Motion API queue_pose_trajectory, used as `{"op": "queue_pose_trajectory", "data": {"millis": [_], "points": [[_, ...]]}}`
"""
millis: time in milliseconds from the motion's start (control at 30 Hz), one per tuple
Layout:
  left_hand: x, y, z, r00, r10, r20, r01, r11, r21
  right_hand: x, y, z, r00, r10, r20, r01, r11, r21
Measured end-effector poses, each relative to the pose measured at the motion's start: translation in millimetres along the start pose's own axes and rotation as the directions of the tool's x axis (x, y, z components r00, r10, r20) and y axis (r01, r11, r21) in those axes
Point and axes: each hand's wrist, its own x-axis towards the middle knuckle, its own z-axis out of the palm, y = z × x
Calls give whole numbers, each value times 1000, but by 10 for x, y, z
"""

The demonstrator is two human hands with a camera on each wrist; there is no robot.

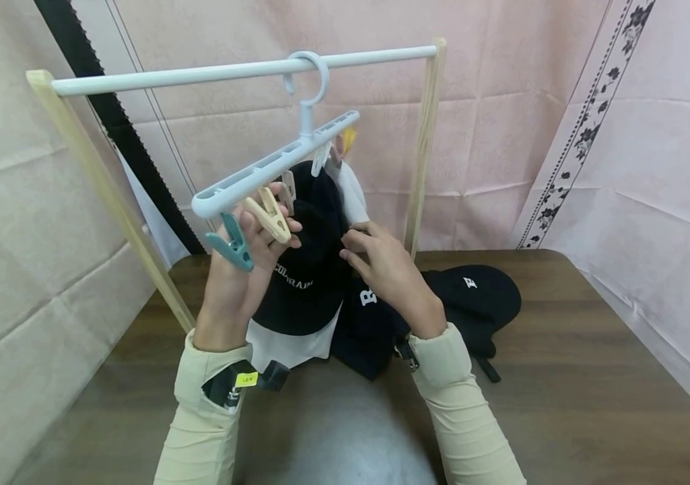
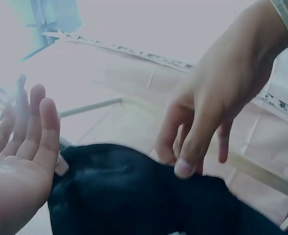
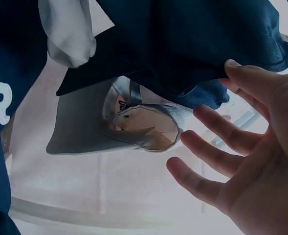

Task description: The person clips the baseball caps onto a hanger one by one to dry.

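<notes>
A black cap (image 1: 302,306) with white lettering on its front is under a pale blue clip hanger (image 1: 272,166). My right hand (image 1: 390,273) pinches the cap's edge between thumb and index finger; its other fingers are spread in the right wrist view. My left hand (image 1: 238,273) is behind the cream clip (image 1: 268,217) and teal clip (image 1: 232,246), its fingers extended beside the cap in the left wrist view. A pinkish-grey clip (image 1: 288,193) sits at the cap's upper edge. Part of the cap is hidden behind my left fingers.
The hanger hooks over a white rail (image 1: 169,78) between wooden posts. A navy cap (image 1: 364,337) with a white letter is behind my right wrist. Another black cap (image 1: 472,300) lies right on the brown table (image 1: 593,377). A grey cap (image 3: 80,125) shows below the held one.
</notes>
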Motion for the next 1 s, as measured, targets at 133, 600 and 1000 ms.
{"op": "queue_pose_trajectory", "data": {"millis": [133, 600, 1000], "points": [[1, 27, 54, 1000, -2, -15, 2, 1000, 2, 18, -18, 21, 1000, 6, 3, -6, 1000, 23], [-24, 146, 44, 974, 116, -194, -31, 918, 396, 23, 86, 73, 976, 162, 142, -176, 980, 92], [-36, 198, 39, 939, 175, -295, -19, 885, 465, -1, 76, 79, 906, 294, 304, -355, 919, 172]]}}
